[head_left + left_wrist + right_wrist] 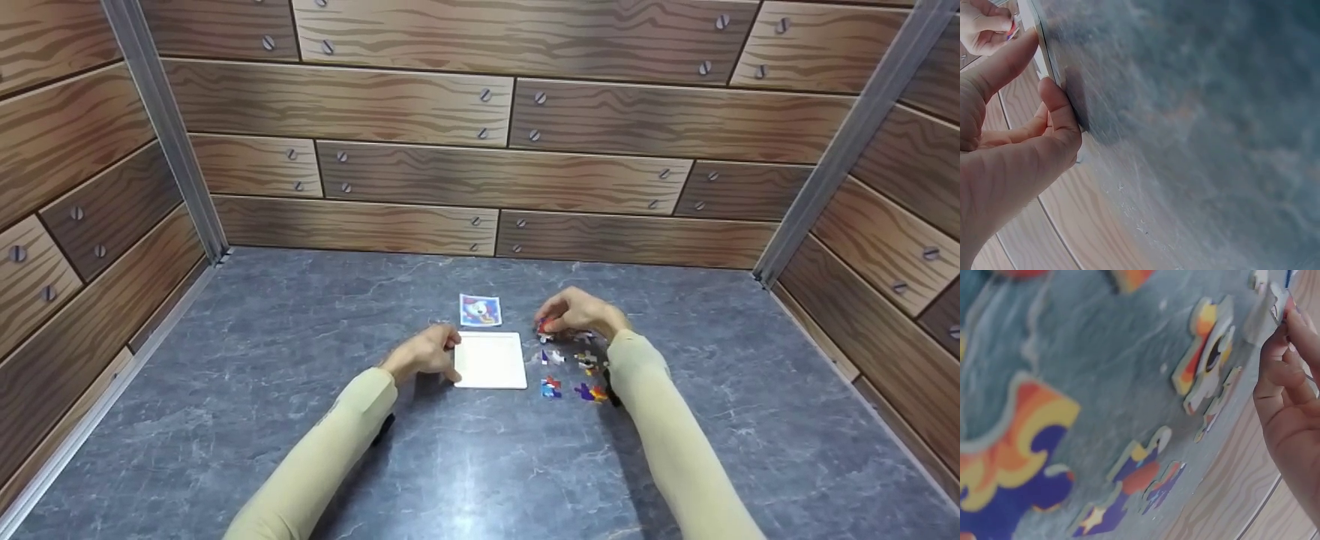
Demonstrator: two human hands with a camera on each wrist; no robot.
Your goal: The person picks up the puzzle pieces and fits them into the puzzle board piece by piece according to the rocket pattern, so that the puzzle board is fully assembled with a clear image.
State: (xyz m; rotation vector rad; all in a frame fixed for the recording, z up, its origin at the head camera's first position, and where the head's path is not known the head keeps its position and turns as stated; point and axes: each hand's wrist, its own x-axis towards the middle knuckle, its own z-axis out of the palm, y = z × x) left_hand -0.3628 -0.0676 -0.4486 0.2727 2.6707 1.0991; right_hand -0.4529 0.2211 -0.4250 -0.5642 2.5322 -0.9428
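My right hand [581,311] pinches a small red and blue jigsaw piece [544,325] between thumb and fingers, just above the table right of a white square tray [491,361]. In the right wrist view part of that piece [1289,305] shows at the fingertips. Along the tray's left edge rests my left hand [427,351], thumb near the front corner and forefinger near the back one. The left wrist view shows the thumb and a bent finger against that edge. Loose jigsaw pieces [550,387] lie beside the tray, among them an orange, yellow and purple one [1044,408].
Behind the tray lies a square picture card [480,310] with a white cartoon figure on blue. The dark marbled table [315,300] meets wood-patterned walls [405,169] at the back and both sides. Several pieces sit close under my right forearm.
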